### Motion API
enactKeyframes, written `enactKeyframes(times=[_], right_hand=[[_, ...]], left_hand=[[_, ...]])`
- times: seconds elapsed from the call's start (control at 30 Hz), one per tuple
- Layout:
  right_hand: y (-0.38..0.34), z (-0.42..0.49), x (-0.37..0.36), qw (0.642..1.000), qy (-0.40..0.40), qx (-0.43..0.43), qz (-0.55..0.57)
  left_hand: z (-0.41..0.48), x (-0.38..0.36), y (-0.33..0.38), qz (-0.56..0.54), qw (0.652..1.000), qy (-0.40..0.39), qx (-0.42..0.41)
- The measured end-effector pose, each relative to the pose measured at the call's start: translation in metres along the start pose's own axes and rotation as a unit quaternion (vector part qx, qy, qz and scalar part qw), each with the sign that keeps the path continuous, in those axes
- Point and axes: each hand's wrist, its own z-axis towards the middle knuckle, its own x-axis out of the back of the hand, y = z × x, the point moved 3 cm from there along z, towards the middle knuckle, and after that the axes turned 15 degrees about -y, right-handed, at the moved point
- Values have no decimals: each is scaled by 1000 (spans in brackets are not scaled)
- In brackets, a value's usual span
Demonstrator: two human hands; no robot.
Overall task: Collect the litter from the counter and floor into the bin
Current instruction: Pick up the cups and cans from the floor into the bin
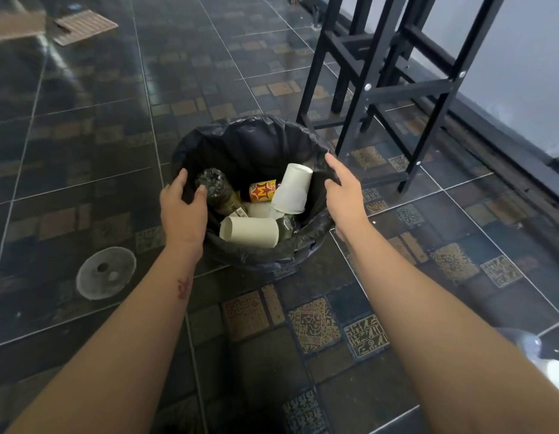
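Both hands gripping bin (253, 145) rim: left hand (182, 211) pinching liner (315, 214) at left edge, right hand (344, 186) closing on right edge. Bin sitting on floor (84, 145) mid-frame w/ paper cups (292, 189), bottles (262, 191) inside. Prob light; liner soft, slippery, so grab rim under it.

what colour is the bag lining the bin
Black bin bag, glossy and crinkled; seen in the head view.
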Motion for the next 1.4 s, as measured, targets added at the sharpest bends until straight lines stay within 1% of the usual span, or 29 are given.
enactKeyframes(times=[0.13, 0.33, 0.5, 0.67, 0.8, 1.0, 1.13, 1.3, 1.4], right_hand=[[9, -19, 17, 999, 29, 1, 18], [18, -59, 75, 997, 58, -4, 58], [27, -95, 136, 990, 124, -10, 68], [39, -118, 192, 976, 204, -15, 74], [56, -116, 227, 963, 256, -25, 79], [76, -96, 260, 945, 305, -55, 103], [85, -83, 270, 946, 309, -70, 75], [83, -80, 271, 949, 298, -100, -18], [79, -86, 269, 949, 272, -132, -92]], left_hand=[[-25, -14, 5, -1, 1000, 16, -15], [-62, -60, 20, -8, 1000, -21, -17], [-84, -118, 42, -26, 996, -73, -40], [-87, -180, 59, -18, 987, -148, -52], [-78, -225, 70, -16, 975, -211, -68], [-50, -280, 85, -3, 958, -269, -100], [-27, -301, 91, 13, 958, -266, -105], [-21, -304, 98, 107, 950, -261, -133], [-26, -302, 101, 165, 942, -247, -154]])
